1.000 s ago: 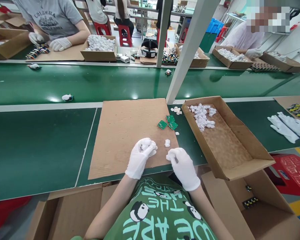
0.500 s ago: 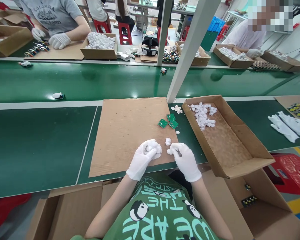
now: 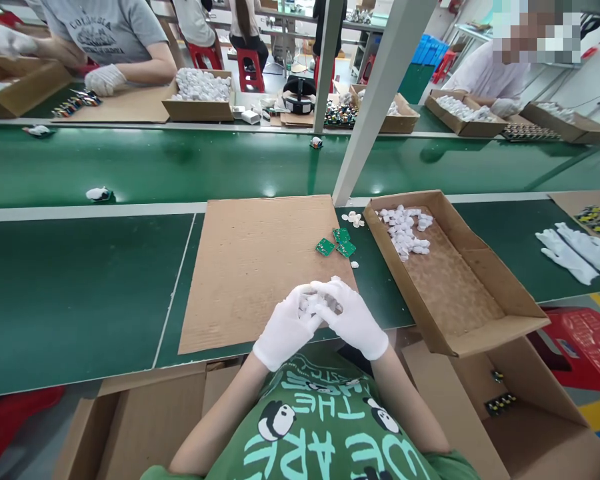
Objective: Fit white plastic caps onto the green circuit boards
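Both my hands wear white gloves and meet at the near edge of a brown cardboard sheet (image 3: pixel 250 267). My left hand (image 3: pixel 285 327) is curled around small white plastic parts (image 3: pixel 311 303). My right hand (image 3: pixel 353 320) has its fingers closed over the same cluster, touching the left hand. Three green circuit boards (image 3: pixel 336 244) lie on the sheet's right edge. A single white part (image 3: pixel 354 265) lies just below them.
An open cardboard tray (image 3: pixel 480 320) with several white parts (image 3: pixel 405 230) sits to the right. Spare white gloves (image 3: pixel 575 253) lie farther right. A green conveyor belt (image 3: pixel 180 167) carries small white pieces. Other people work at boxes across it. A white post (image 3: pixel 375 100) rises ahead.
My right hand has moved left and joined my left hand over the white parts; the loose part between them is no longer visible. Pieces on the belt have drifted left.
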{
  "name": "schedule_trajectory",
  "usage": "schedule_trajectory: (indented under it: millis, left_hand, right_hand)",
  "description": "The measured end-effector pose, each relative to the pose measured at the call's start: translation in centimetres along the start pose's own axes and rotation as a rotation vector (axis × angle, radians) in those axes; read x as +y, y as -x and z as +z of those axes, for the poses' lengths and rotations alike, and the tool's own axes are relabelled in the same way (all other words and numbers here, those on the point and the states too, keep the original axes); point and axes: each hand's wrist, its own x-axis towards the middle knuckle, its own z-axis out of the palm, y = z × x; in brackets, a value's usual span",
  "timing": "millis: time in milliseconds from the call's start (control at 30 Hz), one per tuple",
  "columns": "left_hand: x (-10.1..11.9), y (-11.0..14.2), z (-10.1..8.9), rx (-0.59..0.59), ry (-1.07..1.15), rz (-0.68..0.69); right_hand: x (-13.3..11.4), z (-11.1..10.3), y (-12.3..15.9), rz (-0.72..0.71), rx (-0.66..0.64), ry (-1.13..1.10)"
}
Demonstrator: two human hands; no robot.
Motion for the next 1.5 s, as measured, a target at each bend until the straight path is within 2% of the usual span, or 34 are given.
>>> schedule_trajectory:
  millis: [100,200,300,367,500,600,700,833,1000,1100,1200,1300,1433,1500]
  left_hand:
    - [0.4,0.2,-0.6,-0.049,0.067,-0.05]
    - [0.7,0.3,-1.3,-0.132,0.16,-0.068]
    - [0.4,0.0,-2.0,-0.175,0.24,-0.042]
    - [-0.1,-0.4,-2.3,-0.184,0.297,-0.03]
    - [-0.8,-0.8,-2.7,-0.173,0.367,-0.026]
    - [-0.9,-0.9,-2.9,-0.156,0.406,-0.023]
    - [-0.6,-0.9,-3.3,-0.124,0.452,-0.006]
    - [0.0,-1.1,-4.0,-0.076,0.493,0.001]
    - [0.4,-0.8,-3.9,-0.1,0.529,-0.007]
    - [0.2,-0.3,-3.4,-0.069,0.522,-0.001]
    - [-0.1,0.0,-2.9,0.008,0.485,0.012]
    - [-0.1,0.1,-2.8,0.064,0.462,0.009]
    - [0.2,0.0,-2.7,0.035,0.523,-0.037]
    - [0.2,0.0,-2.7,0.011,0.574,-0.082]
  right_hand:
    - [0.0,-0.5,-0.4,0.007,-0.069,-0.08]
    - [-0.2,-0.9,-0.5,0.092,-0.132,-0.296]
    - [-0.4,-0.9,-0.6,0.178,-0.114,-0.506]
    - [-0.5,-0.8,-0.7,0.199,-0.096,-0.549]
    - [-1.0,-1.0,-0.8,0.222,-0.167,-0.517]
    - [-1.2,-1.4,-0.7,0.12,-0.213,-0.312]
    - [-0.8,-1.4,-0.7,0.048,-0.1,-0.075]
    - [0.6,-0.1,-1.3,0.028,0.077,0.085]
    - [1.2,1.5,-2.1,-0.062,0.117,0.228]
    - [0.1,1.4,-1.7,-0.09,0.114,0.208]
    - [-1.2,1.3,-0.9,-0.105,0.035,0.113]
    - [-1.9,1.8,-0.4,-0.094,0.015,0.027]
    - [-2.1,2.3,0.0,0.036,0.028,-0.126]
    - [-1.9,2.3,0.3,0.041,0.084,-0.179]
